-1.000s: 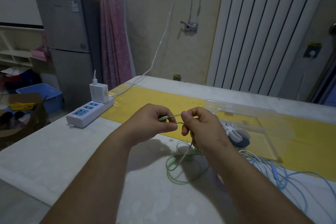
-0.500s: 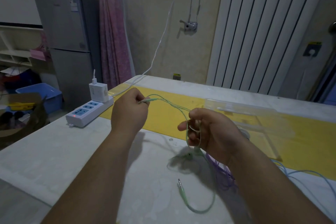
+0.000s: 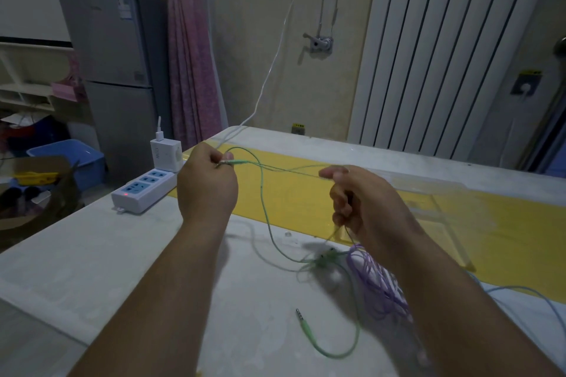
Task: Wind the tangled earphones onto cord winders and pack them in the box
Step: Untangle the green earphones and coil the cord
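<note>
Both hands (image 3: 207, 185) (image 3: 364, 202) pinch a thin, looping green earphone cord (image 3: 266, 208).

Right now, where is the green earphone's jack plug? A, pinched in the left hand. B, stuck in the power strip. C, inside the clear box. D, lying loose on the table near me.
D: the jack plug lies on the table between the forearms, at the free end of the green earphone cable. The left hand and right hand grip that cable farther up.
</note>
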Motion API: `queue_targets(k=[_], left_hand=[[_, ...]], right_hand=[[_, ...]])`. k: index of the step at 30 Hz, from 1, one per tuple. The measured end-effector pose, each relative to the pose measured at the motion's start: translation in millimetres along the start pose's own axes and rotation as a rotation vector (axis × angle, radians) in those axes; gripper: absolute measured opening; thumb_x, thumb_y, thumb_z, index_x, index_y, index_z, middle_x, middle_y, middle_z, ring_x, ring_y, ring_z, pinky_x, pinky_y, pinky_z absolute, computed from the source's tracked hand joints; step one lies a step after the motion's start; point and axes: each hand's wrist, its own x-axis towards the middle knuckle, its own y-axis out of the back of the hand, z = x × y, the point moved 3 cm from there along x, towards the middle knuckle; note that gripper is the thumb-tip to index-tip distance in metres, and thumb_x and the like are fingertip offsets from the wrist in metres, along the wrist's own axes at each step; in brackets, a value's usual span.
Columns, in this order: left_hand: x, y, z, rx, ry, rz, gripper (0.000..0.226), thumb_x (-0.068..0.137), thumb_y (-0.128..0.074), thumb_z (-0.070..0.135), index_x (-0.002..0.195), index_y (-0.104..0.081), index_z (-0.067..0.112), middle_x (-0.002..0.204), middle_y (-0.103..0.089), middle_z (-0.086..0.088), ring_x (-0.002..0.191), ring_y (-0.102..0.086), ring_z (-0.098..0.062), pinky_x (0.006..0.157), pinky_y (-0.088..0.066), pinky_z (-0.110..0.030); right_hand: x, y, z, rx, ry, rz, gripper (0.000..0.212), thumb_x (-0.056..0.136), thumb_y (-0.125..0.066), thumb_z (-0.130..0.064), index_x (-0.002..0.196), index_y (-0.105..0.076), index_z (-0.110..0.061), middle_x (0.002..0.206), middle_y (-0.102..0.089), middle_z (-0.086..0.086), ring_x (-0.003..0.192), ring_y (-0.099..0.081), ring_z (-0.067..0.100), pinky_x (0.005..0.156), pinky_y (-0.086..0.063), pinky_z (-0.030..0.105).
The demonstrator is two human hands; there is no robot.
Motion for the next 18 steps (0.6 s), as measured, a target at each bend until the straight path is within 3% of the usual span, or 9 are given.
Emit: queue_targets(k=[2, 5, 7, 9, 11, 14, 18], left_hand=[[0, 1, 0, 0.005, 0.011, 0.012, 0.016, 0.096, -0.054, 0.021, 0.085, -0.054, 0.01, 0.067, -0.05, 0.004, 0.071, -0.047, -0.026, 0.051, -0.028, -0.029], [3, 4, -2, -0.021, 0.058, 0.068, 0.005, 0.092, -0.053, 0.012, 0.088, -0.055, 0.01, 0.077, -0.055, -0.003, 0.076, -0.047, -0.026, 0.059, -0.029, -0.032], [4, 6, -4, -0.045, 0.102, 0.104, 0.006, 0.091, -0.051, 0.01, 0.091, -0.056, 0.009, 0.082, -0.056, -0.005, 0.079, -0.048, -0.027, 0.063, -0.031, -0.031], [4, 7, -5, -0.056, 0.128, 0.119, 0.007, 0.092, -0.05, 0.011, 0.093, -0.057, 0.008, 0.083, -0.056, -0.004, 0.079, -0.049, -0.027, 0.064, -0.032, -0.032], [4, 7, -5, -0.062, 0.139, 0.116, 0.008, 0.092, -0.05, 0.011, 0.094, -0.057, 0.008, 0.083, -0.055, -0.003, 0.08, -0.048, -0.027, 0.064, -0.031, -0.031], [4, 5, -5, -0.055, 0.135, 0.098, 0.006, 0.093, -0.05, 0.012, 0.094, -0.056, 0.009, 0.083, -0.055, -0.003, 0.08, -0.049, -0.026, 0.064, -0.032, -0.032], [3, 2, -5, -0.05, 0.109, 0.054, 0.004, 0.093, -0.052, 0.013, 0.09, -0.054, 0.011, 0.079, -0.055, -0.003, 0.078, -0.05, -0.027, 0.062, -0.034, -0.032]], right_hand=[[2, 4, -2, 0.069, 0.02, -0.028, 0.041, 0.07, -0.052, -0.004, 0.109, -0.061, -0.011, 0.067, -0.043, 0.002, 0.057, -0.041, 0.012, 0.057, -0.04, 0.028], [0, 12, -3, -0.093, 0.067, 0.108, 0.04, 0.083, -0.055, 0.01, 0.115, -0.062, -0.012, 0.078, -0.059, 0.003, 0.066, -0.056, 0.013, 0.058, -0.05, 0.024], [-2, 17, -5, -0.348, 0.11, 0.229, 0.024, 0.09, -0.059, -0.001, 0.108, -0.067, -0.016, 0.081, -0.065, 0.001, 0.062, -0.061, 0.015, 0.05, -0.046, 0.02], [-3, 19, -4, -0.54, 0.143, 0.29, 0.012, 0.094, -0.058, -0.016, 0.094, -0.067, -0.022, 0.076, -0.068, -0.002, 0.057, -0.061, 0.015, 0.047, -0.045, 0.024], [-4, 17, -4, -0.585, 0.156, 0.31, 0.014, 0.098, -0.05, -0.024, 0.088, -0.061, -0.026, 0.072, -0.069, -0.001, 0.053, -0.061, 0.015, 0.047, -0.046, 0.028], [-6, 10, -7, -0.263, 0.094, 0.249, 0.014, 0.103, -0.043, -0.024, 0.094, -0.052, -0.017, 0.073, -0.067, 0.008, 0.056, -0.061, 0.022, 0.041, -0.043, 0.021], [-8, -5, -12, 0.243, 0.089, 0.116, 0.016, 0.104, -0.04, -0.02, 0.093, -0.047, -0.011, 0.068, -0.066, 0.009, 0.059, -0.065, 0.023, 0.057, -0.056, 0.035]])
